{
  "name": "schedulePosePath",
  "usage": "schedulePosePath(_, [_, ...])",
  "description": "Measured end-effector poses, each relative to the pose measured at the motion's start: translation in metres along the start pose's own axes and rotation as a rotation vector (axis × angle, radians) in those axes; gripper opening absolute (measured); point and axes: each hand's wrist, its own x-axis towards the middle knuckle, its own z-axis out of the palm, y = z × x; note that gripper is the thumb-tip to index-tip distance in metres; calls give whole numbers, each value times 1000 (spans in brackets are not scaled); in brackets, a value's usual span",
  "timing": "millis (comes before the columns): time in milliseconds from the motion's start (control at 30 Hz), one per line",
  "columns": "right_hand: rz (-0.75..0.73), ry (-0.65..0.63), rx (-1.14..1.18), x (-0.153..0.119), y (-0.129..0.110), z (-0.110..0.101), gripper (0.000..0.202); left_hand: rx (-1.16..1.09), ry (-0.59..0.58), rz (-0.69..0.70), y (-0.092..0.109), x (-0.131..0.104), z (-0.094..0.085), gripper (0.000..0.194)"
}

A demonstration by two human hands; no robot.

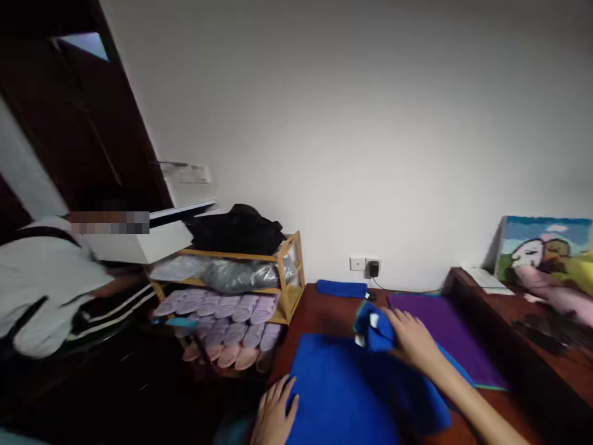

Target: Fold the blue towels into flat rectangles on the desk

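My right hand (411,339) is gripping a bunched blue cloth (377,332), white tag showing, held above the worktop (301,316). Blurry there, so can't tell if it joins the blue piece hanging below. My left hand (275,411) is open, fingers spread, resting on the left edge of the flat blue cloth (340,380) at the near side. Folded blue cloth (341,288) sits far, by the wall. Purple cloth (456,337) lies right. Slipper rack (291,300) stands left of the worktop.
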Motion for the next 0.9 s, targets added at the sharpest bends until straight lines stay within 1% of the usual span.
schedulePosePath(67, [-41,-25,31,79,-43,0,84,-13,15,4,2,-3,1,46])
schedulePosePath(100, [-64,-27,46,112,-64,4,85,-19,20,4,3,-3,1,46])
schedulePosePath(133, [-102,-37,62,139,-85,13,92,-26,24,3,2,-4,2,45])
schedulePosePath(167, [-137,-51,80,158,-105,25,97,-34,27,1,1,-4,3,45])
schedulePosePath(200, [-167,-64,99,168,-123,40,98,-41,28,-3,-1,-4,4,45])
schedulePosePath(233, [-190,-77,119,171,-138,58,96,-48,27,-6,-3,-3,5,45])
schedulePosePath(267, [-205,-89,139,166,-151,77,89,-54,26,-7,-5,-3,6,45])
schedulePosePath(300, [-213,-99,158,155,-160,96,79,-58,25,-7,-6,-3,6,46])
schedulePosePath(367, [-204,-122,184,123,-165,131,58,-65,24,-5,-8,-4,7,46])
schedulePosePath(400, [-183,-135,190,104,-160,145,49,-66,25,-4,-8,-4,7,46])
schedulePosePath(467, [-105,-155,188,70,-137,164,40,-67,27,-3,-7,-5,6,46])
schedulePosePath(533, [1,-157,170,41,-96,172,39,-68,25,-3,-7,-5,5,46])
schedulePosePath(600, [116,-145,138,16,-44,173,44,-70,18,-3,-6,-4,4,46])
schedulePosePath(667, [272,-110,63,-10,15,174,50,-67,9,-10,-6,-2,3,47])
schedulePosePath(733, [507,-44,-75,-38,72,180,59,-60,2,-14,-5,-1,2,47])
schedulePosePath(767, [605,-48,-114,-51,96,185,68,-56,-1,-14,-4,0,2,48])
schedulePosePath(800, [666,-84,-126,-63,117,191,78,-53,-4,-13,-3,1,2,48])
schedulePosePath(833, [691,-140,-114,-74,133,196,87,-50,-6,-11,-3,2,2,48])
schedulePosePath(867, [692,-206,-88,-81,145,201,93,-49,-8,-9,-3,2,2,49])
schedulePosePath(900, [681,-263,-63,-86,152,205,95,-48,-9,-8,-3,3,2,49])
